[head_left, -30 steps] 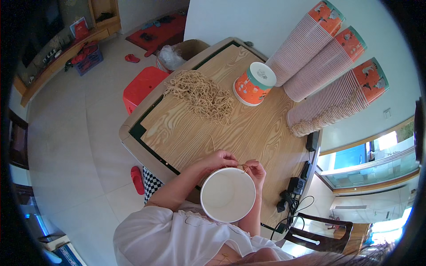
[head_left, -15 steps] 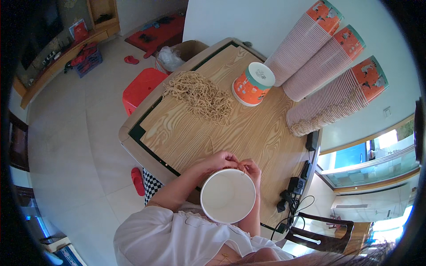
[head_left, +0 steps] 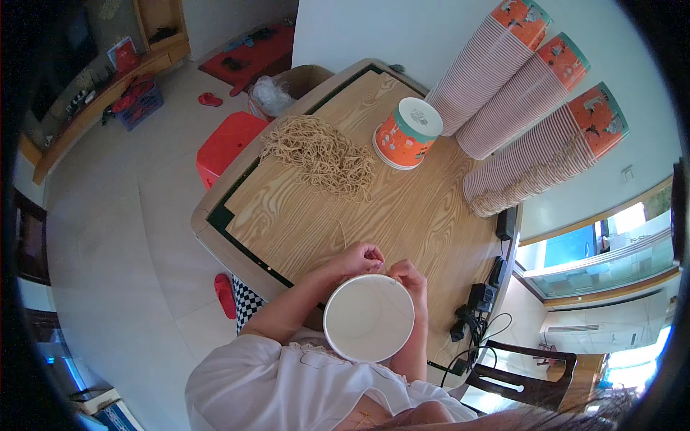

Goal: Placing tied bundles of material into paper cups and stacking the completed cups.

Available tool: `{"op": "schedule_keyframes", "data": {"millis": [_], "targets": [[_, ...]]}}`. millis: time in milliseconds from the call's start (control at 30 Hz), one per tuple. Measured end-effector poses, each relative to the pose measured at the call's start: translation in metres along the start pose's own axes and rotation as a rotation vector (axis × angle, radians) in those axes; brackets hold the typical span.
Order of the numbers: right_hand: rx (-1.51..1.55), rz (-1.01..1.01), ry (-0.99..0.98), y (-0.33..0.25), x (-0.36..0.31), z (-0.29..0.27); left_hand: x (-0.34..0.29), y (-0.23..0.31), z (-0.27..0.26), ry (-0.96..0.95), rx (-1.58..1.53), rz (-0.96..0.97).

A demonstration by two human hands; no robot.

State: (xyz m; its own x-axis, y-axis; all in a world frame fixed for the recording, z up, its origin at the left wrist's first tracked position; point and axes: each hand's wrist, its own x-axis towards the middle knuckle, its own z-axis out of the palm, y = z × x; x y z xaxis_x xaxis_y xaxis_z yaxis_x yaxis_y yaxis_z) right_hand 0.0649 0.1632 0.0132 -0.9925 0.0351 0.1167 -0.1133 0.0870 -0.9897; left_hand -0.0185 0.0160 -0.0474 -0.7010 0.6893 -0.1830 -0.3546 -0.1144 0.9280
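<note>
A white-lined paper bucket (head_left: 369, 320) rests tilted against my body, its open mouth facing up. Beyond its far rim, my left hand (head_left: 359, 258) is closed in a pinch; what the fingertips hold is too small to make out. A thin strand of twine (head_left: 343, 231) on the table runs up to this hand. At the rim's far right my right hand (head_left: 408, 274) pinches a bit of twine that shows at the bucket's edge. A loose heap of tan twine (head_left: 320, 158) lies farther off on the wooden table (head_left: 410, 215).
An upside-down orange and green bucket (head_left: 406, 136) stands beyond the heap. Three tall leaning stacks of nested buckets (head_left: 496, 68) rise at the far right, the nearest with twine along it. Power adapters and cables (head_left: 471, 316) line the right edge. A red stool (head_left: 230, 147) stands left.
My hands have drawn apart at the bucket's far rim: the left slightly left, the right slightly right. The bucket has hardly moved.
</note>
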Motion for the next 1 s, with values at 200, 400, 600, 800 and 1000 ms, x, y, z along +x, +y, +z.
{"op": "schedule_keyframes", "data": {"millis": [200,400,600,800,1000], "targets": [[0.012,-0.042,-0.089,-0.009,-0.002,-0.012,0.014,-0.012,-0.002,0.095,0.127,0.083],[-0.067,0.009,-0.200,-0.016,-0.002,-0.021,0.019,-0.014,-0.005,0.131,0.205,0.104],[0.030,0.130,-0.113,-0.015,-0.005,-0.020,0.018,-0.019,-0.009,0.129,0.229,0.122],[0.042,0.113,-0.209,0.004,-0.002,-0.023,0.010,-0.011,-0.009,0.045,0.272,0.054],[-0.191,0.154,-0.199,-0.007,0.000,-0.013,-0.012,0.036,-0.008,0.027,0.316,0.283]]}}
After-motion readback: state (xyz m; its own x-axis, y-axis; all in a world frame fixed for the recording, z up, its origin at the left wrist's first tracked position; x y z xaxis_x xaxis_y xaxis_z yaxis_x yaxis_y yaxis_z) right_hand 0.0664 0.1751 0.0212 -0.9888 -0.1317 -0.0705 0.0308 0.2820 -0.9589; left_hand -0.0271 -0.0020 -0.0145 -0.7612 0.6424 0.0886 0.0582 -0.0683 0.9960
